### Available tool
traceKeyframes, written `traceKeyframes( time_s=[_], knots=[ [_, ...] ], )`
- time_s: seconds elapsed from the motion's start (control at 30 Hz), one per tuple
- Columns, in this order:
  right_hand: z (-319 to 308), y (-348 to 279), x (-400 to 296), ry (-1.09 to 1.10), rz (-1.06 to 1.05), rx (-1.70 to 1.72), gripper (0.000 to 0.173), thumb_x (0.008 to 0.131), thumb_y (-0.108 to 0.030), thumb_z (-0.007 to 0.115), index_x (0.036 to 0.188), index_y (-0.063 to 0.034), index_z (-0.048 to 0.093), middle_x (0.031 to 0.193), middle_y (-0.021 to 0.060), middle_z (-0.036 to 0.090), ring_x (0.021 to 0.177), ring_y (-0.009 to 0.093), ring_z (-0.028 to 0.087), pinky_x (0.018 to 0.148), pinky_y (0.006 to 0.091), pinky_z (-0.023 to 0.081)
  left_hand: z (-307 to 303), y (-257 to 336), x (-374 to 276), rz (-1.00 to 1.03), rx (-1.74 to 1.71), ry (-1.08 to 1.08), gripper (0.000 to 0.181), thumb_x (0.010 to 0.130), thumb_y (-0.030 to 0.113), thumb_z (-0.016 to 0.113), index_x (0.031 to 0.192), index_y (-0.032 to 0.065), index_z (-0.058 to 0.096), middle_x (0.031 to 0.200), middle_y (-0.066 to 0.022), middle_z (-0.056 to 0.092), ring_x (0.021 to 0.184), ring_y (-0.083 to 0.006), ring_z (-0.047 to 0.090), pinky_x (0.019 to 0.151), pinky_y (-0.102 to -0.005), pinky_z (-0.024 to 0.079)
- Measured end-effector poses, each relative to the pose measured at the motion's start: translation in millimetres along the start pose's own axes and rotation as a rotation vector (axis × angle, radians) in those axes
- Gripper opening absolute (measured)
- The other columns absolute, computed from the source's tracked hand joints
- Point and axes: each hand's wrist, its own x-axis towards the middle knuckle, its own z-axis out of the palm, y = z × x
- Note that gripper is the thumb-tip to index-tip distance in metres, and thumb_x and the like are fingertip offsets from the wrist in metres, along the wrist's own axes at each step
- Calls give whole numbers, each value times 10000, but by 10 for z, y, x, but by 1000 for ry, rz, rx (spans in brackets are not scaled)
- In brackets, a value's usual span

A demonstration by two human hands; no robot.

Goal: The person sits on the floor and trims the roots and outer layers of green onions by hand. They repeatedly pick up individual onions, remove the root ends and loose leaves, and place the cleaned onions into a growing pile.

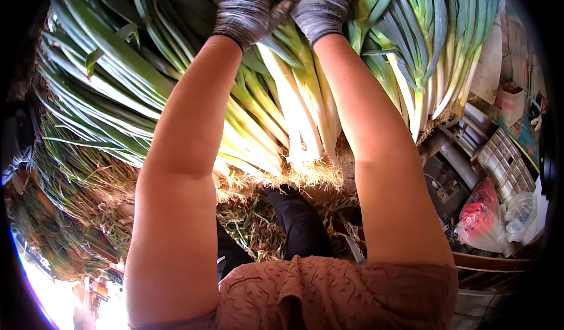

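Note:
Both my hands wear grey striped knit gloves and reach to the top edge of the view, over a thick pile of large green onions (pixel 304 105). My left hand (pixel 251 10) lies palm down on the leaves with its fingers spread; some fingertips are cut off by the frame. Beside it, my right hand (pixel 320 6) rests on the same leaves, and its fingertips run out of view. Between my forearms, the white stalks point towards me. Their fringed roots (pixel 313 176) hang just above my knees.
More green onions (pixel 110 79) spread to the left, and another bunch (pixel 440 52) lies on the right. Heaps of thinner onions (pixel 88 171) fill the left side. Plant scraps (pixel 255 224) litter the ground. At right are a plastic crate (pixel 504 167) and a bag with red contents (pixel 478 217).

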Motion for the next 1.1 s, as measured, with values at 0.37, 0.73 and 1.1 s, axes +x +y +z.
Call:
traceKeyframes(
  time_s=[0.37,0.73,1.1],
  knots=[
    [51,214,-241,308,-132,-8,609,817,-407,477,1351,-163,310,1418,101,246,1290,346,222,1026,568,143,-342,847,-1013,534,209,-488,520,756,314,587,1246,208,452,1385,72,308,1327,-172,181,1085,-537,56],
    [-313,354,-475,-151,-98,-44,775,814,-565,437,1406,-272,32,1475,66,51,1338,350,74,1073,459,161,-662,1286,-1431,591,358,-425,154,750,187,567,872,213,658,1318,45,426,1291,-222,282,1098,-506,89],
    [-1042,-102,-3130,-444,-233,513,712,834,-209,543,1399,-185,110,1466,96,42,1310,299,224,792,280,458,-1924,1740,-3943,18,-236,-804,655,801,169,554,1371,111,237,1403,-100,267,1283,-272,259,1059,-404,223]
  ],
)
